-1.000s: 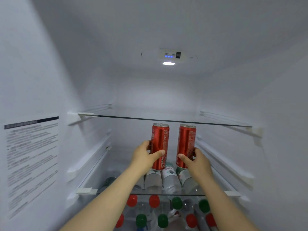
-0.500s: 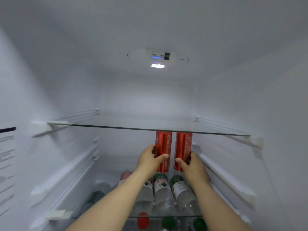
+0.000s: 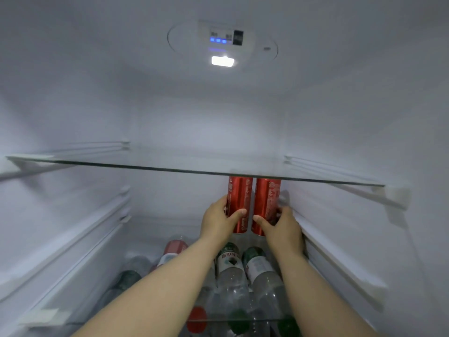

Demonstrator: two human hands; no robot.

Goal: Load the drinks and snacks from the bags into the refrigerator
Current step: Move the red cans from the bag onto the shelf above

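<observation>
I look into the open refrigerator, and both arms reach in under the upper glass shelf. My left grip is curled round the left red can, thumb across its front and fingers wrapped behind its left side. My right grip holds the right red can the same way, mirrored, with the thumb on the front and the fingers round the far right side. Both cans stand upright, side by side with only a narrow gap between them, toward the right half of the compartment. Their tops are hidden behind the front edge of the upper glass shelf. I cannot tell whether their bases rest on anything. Below them, clear plastic bottles lie on their sides on the lower glass shelf, and two with dark green caps, the left bottle and the right bottle, lie just under my wrists. A bottle with a red top lies further left, partly behind my left forearm. More red and green caps show through the glass beneath. On the ceiling a control panel shows small blue lights, with the white lamp lit just below it. White rails run along the right wall near my right grip.
</observation>
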